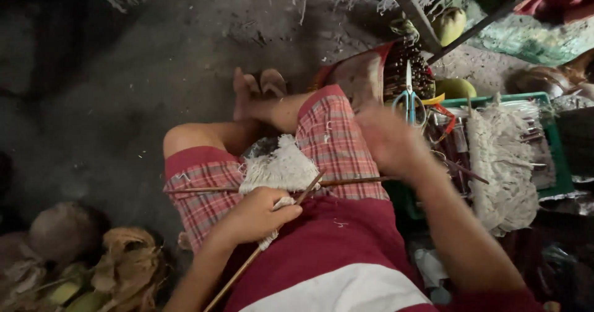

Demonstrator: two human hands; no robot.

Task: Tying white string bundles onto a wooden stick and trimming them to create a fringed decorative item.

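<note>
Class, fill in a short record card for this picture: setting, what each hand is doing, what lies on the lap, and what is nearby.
Setting: person seated on a dark ground, plaid shorts, seen from above
Left hand: closed on a thin stick with pale fibre at its top
Right hand: blurred, above the right thigh; grip unclear
Lap: white fibre bundle and a long stick lying across both thighs
Nearby right: scissors, green tray of fibre-tipped sticks
Nearby left: coconut husks

No packages, labels, signs or screens can be made out here
</note>
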